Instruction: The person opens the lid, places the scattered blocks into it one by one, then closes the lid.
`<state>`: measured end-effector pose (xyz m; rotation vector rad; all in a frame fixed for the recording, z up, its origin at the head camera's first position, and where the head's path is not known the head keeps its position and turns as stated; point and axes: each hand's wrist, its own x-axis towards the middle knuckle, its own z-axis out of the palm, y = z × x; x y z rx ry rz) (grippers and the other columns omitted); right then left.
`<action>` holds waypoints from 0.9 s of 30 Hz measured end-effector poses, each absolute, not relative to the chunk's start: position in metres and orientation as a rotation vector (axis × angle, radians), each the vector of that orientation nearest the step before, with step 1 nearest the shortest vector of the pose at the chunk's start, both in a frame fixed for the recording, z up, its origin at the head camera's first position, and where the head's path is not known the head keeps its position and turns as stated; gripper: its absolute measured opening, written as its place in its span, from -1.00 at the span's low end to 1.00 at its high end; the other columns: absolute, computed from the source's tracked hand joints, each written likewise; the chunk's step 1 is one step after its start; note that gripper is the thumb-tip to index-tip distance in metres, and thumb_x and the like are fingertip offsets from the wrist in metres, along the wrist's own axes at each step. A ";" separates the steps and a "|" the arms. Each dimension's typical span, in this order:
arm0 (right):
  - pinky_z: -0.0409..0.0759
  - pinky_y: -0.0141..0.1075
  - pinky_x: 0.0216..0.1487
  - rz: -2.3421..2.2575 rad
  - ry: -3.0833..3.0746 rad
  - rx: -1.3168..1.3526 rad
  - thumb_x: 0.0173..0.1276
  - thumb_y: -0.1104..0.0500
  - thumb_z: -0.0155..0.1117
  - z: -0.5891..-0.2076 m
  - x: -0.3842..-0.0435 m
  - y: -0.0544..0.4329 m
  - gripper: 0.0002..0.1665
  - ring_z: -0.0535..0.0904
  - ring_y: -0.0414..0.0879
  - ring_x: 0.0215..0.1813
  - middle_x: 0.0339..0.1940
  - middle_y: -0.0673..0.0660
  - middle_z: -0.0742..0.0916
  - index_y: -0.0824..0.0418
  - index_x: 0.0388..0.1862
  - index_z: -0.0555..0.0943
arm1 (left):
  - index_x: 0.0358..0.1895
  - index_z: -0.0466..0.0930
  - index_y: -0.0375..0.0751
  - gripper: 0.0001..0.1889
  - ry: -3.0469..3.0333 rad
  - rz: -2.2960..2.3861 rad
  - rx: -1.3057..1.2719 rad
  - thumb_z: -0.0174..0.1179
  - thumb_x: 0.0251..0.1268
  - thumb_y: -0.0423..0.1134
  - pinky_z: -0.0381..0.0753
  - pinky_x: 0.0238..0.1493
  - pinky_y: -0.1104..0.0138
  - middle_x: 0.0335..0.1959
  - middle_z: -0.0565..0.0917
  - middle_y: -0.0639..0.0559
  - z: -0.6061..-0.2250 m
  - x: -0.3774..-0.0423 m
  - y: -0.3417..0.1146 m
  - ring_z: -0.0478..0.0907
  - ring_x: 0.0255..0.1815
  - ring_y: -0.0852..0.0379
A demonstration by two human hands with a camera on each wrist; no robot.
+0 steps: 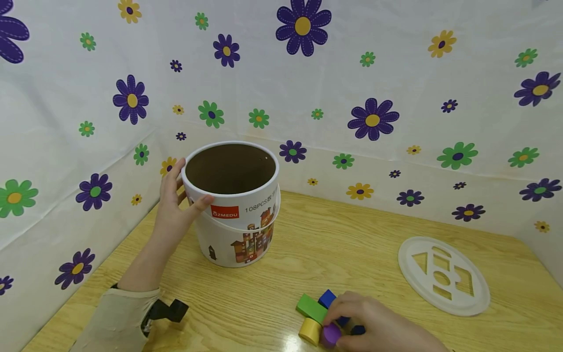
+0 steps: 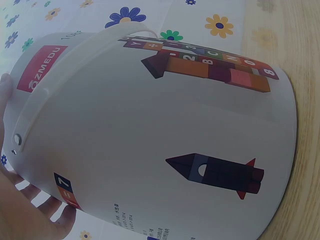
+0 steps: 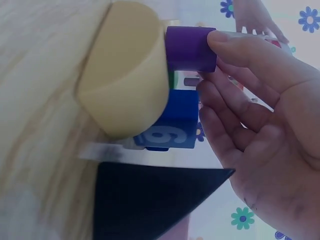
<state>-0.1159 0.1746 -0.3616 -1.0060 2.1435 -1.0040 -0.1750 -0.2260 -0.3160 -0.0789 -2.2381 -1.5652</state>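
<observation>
My left hand (image 1: pixel 173 200) grips the rim of a white bucket (image 1: pixel 233 239), thumb on the near side and fingers round the left. The same bucket (image 2: pixel 135 125) fills the left wrist view, its handle hanging down. At the front of the table my right hand (image 1: pixel 374 320) pinches a purple cylinder (image 3: pixel 191 49) between thumb and fingers. Close around it lie a yellow rounded block (image 1: pixel 310 331), a green block (image 1: pixel 311 308) and a blue block (image 1: pixel 327 298). A blue block with a numeral (image 3: pixel 170 125) and a dark triangular block (image 3: pixel 150 197) show in the right wrist view.
A round white lid (image 1: pixel 481 293) with cut-out shapes lies on the wooden table (image 1: pixel 334 239) at the right. Flower-printed white cloth (image 1: pixel 334 83) hangs along the back and sides. The bucket stands upright at the back left, its inside dark.
</observation>
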 end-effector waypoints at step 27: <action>0.63 -0.31 -0.14 -1.166 2.308 -1.490 0.29 0.19 0.33 -0.328 -0.146 0.145 -0.70 0.56 -0.21 -0.12 -0.09 -0.05 0.64 0.10 0.01 0.58 | 0.51 -0.12 0.27 -0.10 -2.233 -1.556 -0.095 0.28 0.20 -0.02 0.15 0.36 -0.11 0.50 -0.07 0.11 -0.318 -0.175 -0.227 -0.02 0.45 -0.12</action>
